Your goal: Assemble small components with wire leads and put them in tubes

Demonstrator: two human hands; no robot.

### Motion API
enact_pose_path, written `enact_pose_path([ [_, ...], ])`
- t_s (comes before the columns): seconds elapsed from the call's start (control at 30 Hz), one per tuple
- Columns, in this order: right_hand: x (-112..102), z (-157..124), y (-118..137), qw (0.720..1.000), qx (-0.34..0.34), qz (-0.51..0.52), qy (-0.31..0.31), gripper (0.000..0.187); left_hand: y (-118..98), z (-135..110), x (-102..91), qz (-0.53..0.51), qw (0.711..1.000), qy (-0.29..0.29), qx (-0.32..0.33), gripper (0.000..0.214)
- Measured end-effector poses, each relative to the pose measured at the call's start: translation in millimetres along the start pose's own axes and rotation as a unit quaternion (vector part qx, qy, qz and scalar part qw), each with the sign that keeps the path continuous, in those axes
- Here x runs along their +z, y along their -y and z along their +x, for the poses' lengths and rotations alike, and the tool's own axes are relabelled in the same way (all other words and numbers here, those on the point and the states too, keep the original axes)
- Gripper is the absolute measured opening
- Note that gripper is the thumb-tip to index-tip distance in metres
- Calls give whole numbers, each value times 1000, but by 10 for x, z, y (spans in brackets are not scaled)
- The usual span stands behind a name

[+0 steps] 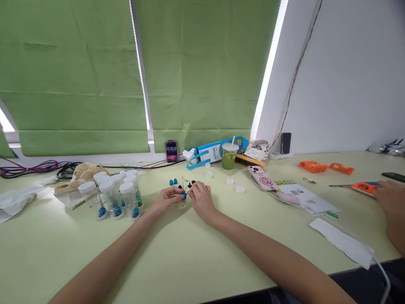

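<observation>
Near the middle of the table, my left hand [171, 197] is closed in a pinch on a small shiny blue bell-shaped piece [184, 195]. A thin bent dark wire [183, 182] rises just above this piece. Close beside it, my right hand [202, 200] has its fingers pressed together; what they grip is hidden. Two similar blue pieces [173, 182] stand just beyond my left hand. Small black parts [190, 185] lie behind the fingers. To the left stand several clear jars [110, 195] with white lids, most with a blue piece inside and one with a green piece.
White caps [240, 190] are scattered right of my hands. Behind them stand a green drink cup [229, 158] and a blue-white bag [213, 153]. A pink phone [262, 178] and papers [305, 197] lie rightward. Another person's hand [392, 196] touches an orange item [363, 188].
</observation>
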State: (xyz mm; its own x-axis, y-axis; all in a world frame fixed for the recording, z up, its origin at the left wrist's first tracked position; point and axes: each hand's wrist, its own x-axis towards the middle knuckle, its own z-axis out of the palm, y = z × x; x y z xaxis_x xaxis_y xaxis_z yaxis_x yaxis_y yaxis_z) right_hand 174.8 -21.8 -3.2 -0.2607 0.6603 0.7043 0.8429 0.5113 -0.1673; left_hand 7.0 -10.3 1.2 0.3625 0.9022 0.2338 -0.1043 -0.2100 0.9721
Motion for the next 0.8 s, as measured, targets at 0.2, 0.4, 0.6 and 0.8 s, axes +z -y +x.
enact_pose_path([
  [0.2, 6, -5, -10, 1000, -1, -6, 1, 12, 26, 7, -4, -1, 1000, -2, 1, 19],
  [0.4, -7, 4, -11, 1000, 1, -14, 5, 15, 37, 12, -8, -2, 1000, -4, 0, 19],
  [0.6, -2, 16, -12, 1000, -4, -10, 5, 18, -21, -8, 22, -2, 1000, -10, 8, 17],
  [0.8, 59, 9, -43, 1000, -26, 8, 9, 19, -80, -26, 47, 8, 1000, -14, 7, 18],
])
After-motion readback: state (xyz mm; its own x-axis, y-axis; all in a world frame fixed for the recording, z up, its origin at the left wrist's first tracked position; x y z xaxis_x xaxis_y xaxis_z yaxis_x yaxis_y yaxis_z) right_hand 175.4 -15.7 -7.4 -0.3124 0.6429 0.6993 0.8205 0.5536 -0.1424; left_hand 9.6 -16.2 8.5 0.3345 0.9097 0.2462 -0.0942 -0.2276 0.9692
